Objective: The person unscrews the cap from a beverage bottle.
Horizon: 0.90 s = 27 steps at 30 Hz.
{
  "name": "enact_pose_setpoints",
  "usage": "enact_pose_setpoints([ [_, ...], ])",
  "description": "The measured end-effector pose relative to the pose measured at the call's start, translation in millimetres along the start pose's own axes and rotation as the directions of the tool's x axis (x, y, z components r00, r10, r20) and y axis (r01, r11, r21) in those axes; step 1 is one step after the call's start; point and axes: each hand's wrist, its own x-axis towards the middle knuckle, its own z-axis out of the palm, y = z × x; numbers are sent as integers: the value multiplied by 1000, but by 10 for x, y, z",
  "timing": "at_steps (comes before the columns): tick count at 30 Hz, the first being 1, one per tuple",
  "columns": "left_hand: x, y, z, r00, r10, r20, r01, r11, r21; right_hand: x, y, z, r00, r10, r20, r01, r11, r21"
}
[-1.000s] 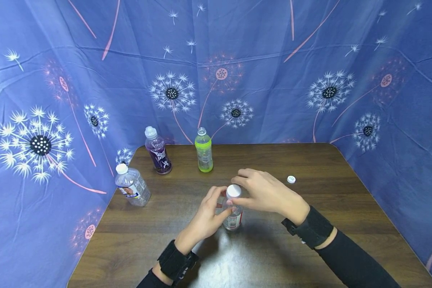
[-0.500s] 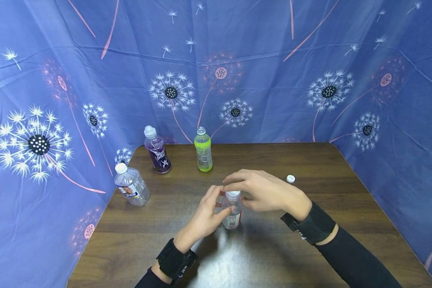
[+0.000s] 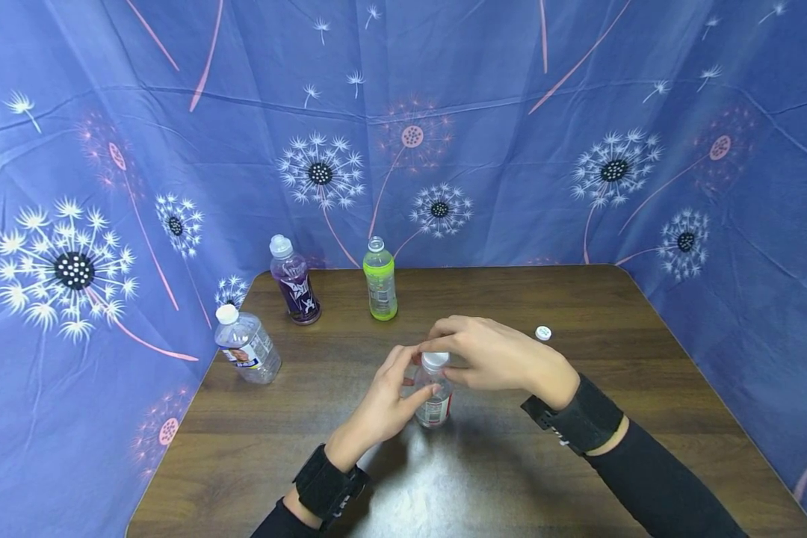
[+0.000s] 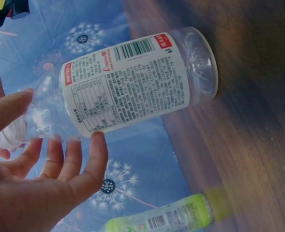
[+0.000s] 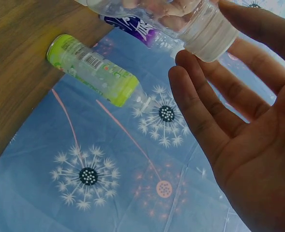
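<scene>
A clear plastic bottle [image 3: 434, 403] with a white label and a white cap [image 3: 436, 361] stands upright on the table, near the middle. My left hand [image 3: 382, 400] holds it round the upper body, thumb on the near side and fingers on the far side. From the right, my right hand [image 3: 494, 355] has its thumb and fingers about the cap. In the right wrist view the thumb lies along one side of the bottle cap [image 5: 212, 38], the fingers along the other. The label [image 4: 125, 84] faces the left wrist camera.
Left on the table stands a large clear bottle [image 3: 250, 351] with a white cap. Behind it are a purple bottle [image 3: 297, 288] and a green-banded bottle [image 3: 380, 288] with a bare mouth. A loose white cap [image 3: 543, 333] lies to the right. Patterned blue cloth [image 3: 511, 187] surrounds the table.
The right hand's fingers have swung left over the bottle's cap and its thumb has shifted round it. My left hand keeps its hold, and the bottle has stayed in place.
</scene>
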Motion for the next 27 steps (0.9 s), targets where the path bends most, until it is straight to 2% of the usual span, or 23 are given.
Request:
enact_pose_setpoints([
  [6,1,-14,5,1000,5,-1,-5,1000,6,25,-17,34,999,32,-22,-32,999,-4],
  [14,4,-30,27,998,37,-49,-35,998,44,40,-13,92,996,36,-75,-42,996,-74],
  [20,-10,-33,35,999,15,-48,-12,998,67,43,-23,135,993,32,-111,-44,993,-109],
  [27,2,-17,23,999,12,-51,-8,997,76,35,-45,180,987,39,-156,-55,993,-102],
])
